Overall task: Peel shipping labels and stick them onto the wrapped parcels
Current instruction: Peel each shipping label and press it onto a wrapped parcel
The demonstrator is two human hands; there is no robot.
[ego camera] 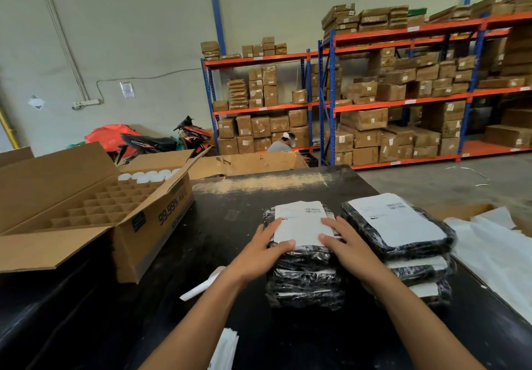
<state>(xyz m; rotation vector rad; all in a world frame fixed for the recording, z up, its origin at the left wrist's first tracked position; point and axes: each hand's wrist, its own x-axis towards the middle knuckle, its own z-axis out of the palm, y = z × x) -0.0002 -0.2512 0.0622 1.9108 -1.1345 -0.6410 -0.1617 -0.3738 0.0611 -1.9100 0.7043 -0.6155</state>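
A warehouse room with pale walls holds two runs of orange-and-blue shelving (403, 93) packed with brown cartons, and in front of it lies a black table (236, 225) where the work takes place.

Two stacks of black-wrapped parcels stand side by side on the table. The left stack (305, 280) shows about four parcels; the right stack (414, 257) shows about three, though the forearm hides part of its lower layers. Each stack carries one white shipping label on its top parcel: the label (299, 222) on the left stack sits between the two hands, and the second label (394, 220) lies flat on the right stack.

The left hand (264, 251) rests with straight fingers on the left edge of the near label, thumb along its lower edge. The right hand (348, 243) lies likewise flat on the label's right edge, fingers extended and pressing, gripping nothing.

To the left stands one large open cardboard box (129, 225) with a grid of dividers; a few white caps (149, 176) show in its far cells. One white strip of backing paper (201, 284) lies near the left wrist, and more white sheets (495, 251) are heaped at the table's right edge. Behind the table are a second open carton (253, 163), a parked motorcycle (172, 139), and a seated person (283, 143) by the shelves.
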